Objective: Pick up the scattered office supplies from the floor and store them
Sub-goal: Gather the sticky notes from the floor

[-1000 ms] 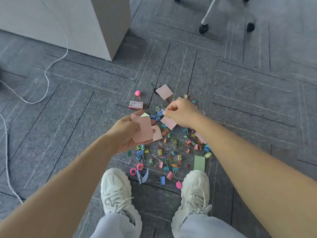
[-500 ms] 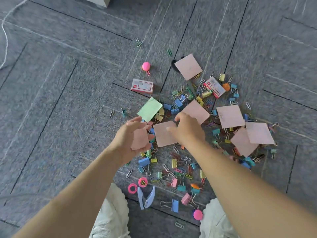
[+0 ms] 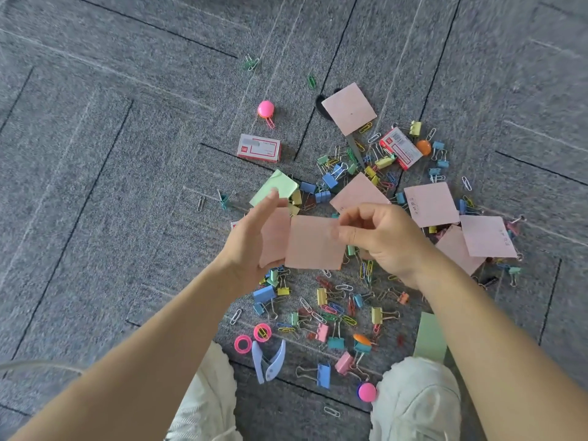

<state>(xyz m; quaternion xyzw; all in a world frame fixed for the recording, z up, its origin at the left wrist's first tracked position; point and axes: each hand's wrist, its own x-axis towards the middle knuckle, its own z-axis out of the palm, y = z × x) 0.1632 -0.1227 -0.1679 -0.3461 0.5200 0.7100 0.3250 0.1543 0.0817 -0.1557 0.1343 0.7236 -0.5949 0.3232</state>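
Observation:
My right hand pinches a pink sticky note by its right edge, lifted above the carpet. My left hand holds a small stack of pink notes in its palm, fingers stretched upward, right beside the lifted note. More pink notes lie on the floor: one at the back, one behind my hands, several to the right. A green note pad lies by my left fingertips. Coloured binder clips and paper clips are strewn below my hands.
Two red-and-white staple boxes lie on the grey carpet. A pale blue staple remover, pink rings and pink round magnets sit nearby. A green sheet lies by my right shoe; left shoe.
My right hand has lifted a pink note off the floor and brought it to the stack in my left hand, whose fingers have spread. The view has moved closer to the floor.

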